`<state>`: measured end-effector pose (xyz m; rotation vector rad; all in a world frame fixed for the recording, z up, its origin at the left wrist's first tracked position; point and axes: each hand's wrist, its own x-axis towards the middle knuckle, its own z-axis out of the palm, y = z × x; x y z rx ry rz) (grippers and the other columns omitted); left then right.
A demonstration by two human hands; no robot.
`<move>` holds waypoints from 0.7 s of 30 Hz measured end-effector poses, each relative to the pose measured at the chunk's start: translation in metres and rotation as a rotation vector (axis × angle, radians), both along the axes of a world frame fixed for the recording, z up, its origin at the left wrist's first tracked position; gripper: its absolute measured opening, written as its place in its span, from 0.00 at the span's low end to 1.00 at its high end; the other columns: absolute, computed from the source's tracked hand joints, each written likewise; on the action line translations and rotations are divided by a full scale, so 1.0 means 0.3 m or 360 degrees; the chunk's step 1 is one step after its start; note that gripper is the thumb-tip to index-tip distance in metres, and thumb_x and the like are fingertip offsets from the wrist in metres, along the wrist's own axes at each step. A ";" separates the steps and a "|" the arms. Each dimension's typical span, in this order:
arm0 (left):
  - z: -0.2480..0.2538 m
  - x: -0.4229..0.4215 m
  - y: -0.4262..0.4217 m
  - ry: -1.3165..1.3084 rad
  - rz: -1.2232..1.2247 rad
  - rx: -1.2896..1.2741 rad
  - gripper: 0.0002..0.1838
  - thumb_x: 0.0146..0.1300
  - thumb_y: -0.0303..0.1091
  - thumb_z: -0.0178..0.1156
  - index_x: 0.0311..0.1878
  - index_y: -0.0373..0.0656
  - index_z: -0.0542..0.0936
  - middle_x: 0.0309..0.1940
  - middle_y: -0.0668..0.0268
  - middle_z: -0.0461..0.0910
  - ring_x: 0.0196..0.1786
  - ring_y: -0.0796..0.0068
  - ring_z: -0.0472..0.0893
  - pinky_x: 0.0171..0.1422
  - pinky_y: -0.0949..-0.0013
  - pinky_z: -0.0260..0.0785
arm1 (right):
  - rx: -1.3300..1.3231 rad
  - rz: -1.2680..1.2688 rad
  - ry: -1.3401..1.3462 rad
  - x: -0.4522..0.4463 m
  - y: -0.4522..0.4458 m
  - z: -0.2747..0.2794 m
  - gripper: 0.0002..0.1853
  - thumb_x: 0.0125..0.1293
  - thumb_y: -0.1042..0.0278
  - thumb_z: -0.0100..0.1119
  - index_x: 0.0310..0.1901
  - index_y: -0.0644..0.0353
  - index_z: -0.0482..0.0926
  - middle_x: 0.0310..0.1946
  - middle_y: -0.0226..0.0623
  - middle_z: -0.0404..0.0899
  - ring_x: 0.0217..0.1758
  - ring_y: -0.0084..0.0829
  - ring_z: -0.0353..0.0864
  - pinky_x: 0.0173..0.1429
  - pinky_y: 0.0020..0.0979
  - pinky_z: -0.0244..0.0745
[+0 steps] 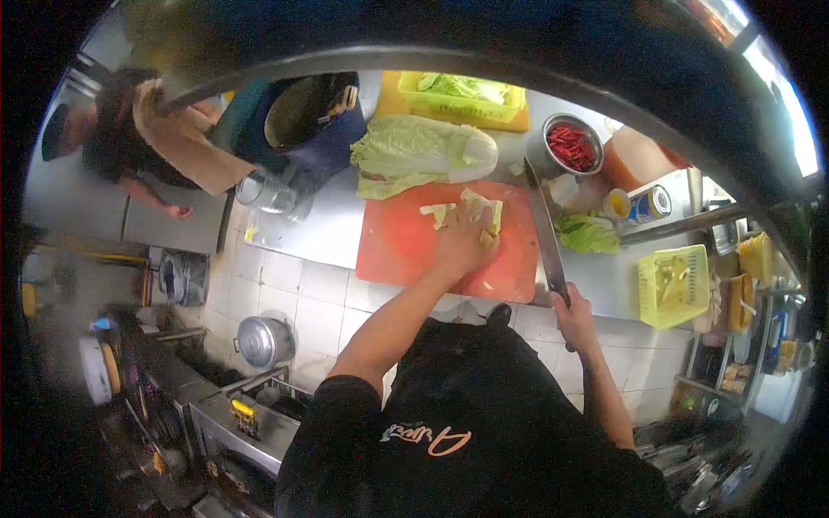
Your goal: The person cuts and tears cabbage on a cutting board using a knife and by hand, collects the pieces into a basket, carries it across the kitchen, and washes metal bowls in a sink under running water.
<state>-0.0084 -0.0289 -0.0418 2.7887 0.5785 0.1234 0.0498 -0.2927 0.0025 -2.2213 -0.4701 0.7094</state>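
Observation:
My left hand (465,246) is over the red cutting board (393,250), its fingers curled on pale cut pieces of napa cabbage (440,212). My right hand (573,318) grips the handle of a long kitchen knife (545,226). Its blade points away from me along the right side of the board. Behind the board lies a large napa cabbage (419,145), its white base to the right. Another green cabbage piece (587,233) rests on the steel counter to the right.
A yellow basket (466,110) of leaves stands at the back; another yellow basket (673,312) is at right. A metal bowl (546,155) holds red chilies. At left are a dark blue bin (324,151) and another person (147,164). A lidded pot (263,342) sits lower left.

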 end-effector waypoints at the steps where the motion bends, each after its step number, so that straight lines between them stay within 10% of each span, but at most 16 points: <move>1: -0.094 0.040 0.018 -0.0130 -0.0095 0.0155 0.31 0.57 0.50 0.59 0.63 0.53 0.70 0.65 0.45 0.61 0.58 0.37 0.70 0.55 0.48 0.73 | -0.0019 -0.0010 -0.0022 0.002 -0.021 -0.005 0.12 0.69 0.60 0.53 0.42 0.62 0.72 0.19 0.49 0.73 0.21 0.45 0.75 0.28 0.40 0.66; 7: -0.068 0.116 0.056 -0.0053 -0.0142 -0.0315 0.20 0.55 0.39 0.61 0.50 0.42 0.73 0.51 0.51 0.72 0.47 0.47 0.77 0.50 0.49 0.73 | -0.0076 -0.0107 -0.0070 -0.064 -0.155 -0.082 0.12 0.69 0.60 0.54 0.41 0.62 0.73 0.17 0.45 0.73 0.20 0.38 0.75 0.29 0.40 0.67; 12: 0.158 0.246 0.163 -0.1042 -0.0136 -0.0258 0.14 0.53 0.32 0.61 0.43 0.41 0.76 0.37 0.49 0.76 0.43 0.46 0.77 0.46 0.49 0.70 | -0.0063 -0.0348 0.0227 -0.147 -0.195 -0.057 0.13 0.68 0.59 0.55 0.40 0.63 0.73 0.16 0.42 0.72 0.19 0.33 0.72 0.26 0.37 0.65; 16: 0.360 0.492 0.451 -0.1299 -0.0352 0.0478 0.19 0.58 0.40 0.61 0.50 0.41 0.77 0.45 0.47 0.78 0.45 0.46 0.78 0.50 0.51 0.70 | 0.0053 -0.0304 0.0075 -0.164 -0.229 -0.123 0.12 0.68 0.60 0.56 0.41 0.62 0.74 0.16 0.44 0.72 0.19 0.35 0.72 0.25 0.38 0.64; 21: 0.318 0.561 0.654 -0.0764 -0.0257 0.0028 0.30 0.56 0.50 0.64 0.59 0.44 0.74 0.60 0.51 0.73 0.62 0.48 0.71 0.68 0.53 0.62 | 0.0018 -0.0288 0.0036 -0.158 -0.203 -0.084 0.12 0.67 0.61 0.56 0.41 0.62 0.74 0.17 0.45 0.72 0.20 0.38 0.73 0.27 0.40 0.65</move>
